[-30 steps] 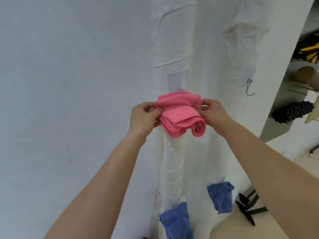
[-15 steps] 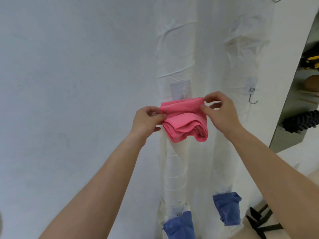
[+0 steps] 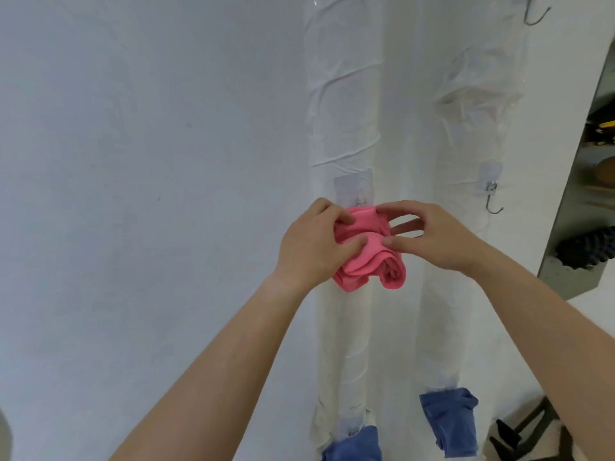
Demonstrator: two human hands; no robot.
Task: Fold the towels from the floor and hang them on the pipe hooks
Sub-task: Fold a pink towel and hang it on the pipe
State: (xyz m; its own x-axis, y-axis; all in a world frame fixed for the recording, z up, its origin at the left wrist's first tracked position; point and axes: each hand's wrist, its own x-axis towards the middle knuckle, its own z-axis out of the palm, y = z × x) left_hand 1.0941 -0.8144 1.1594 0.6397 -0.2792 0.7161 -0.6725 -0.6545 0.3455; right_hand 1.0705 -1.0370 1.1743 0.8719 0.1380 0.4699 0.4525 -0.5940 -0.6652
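Nearer together now, the left hand [image 3: 309,247] and right hand [image 3: 432,241] pinch the pink towel [image 3: 366,261] under the hook mount [image 3: 352,191], where a fold should seat fully before release

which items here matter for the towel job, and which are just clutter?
Job: pink towel, gripped by left hand and right hand; left pipe; empty hook on right pipe; left blue towel; right blue towel.
Clutter: black spiky object; yellow-black item; black frame, bottom right.
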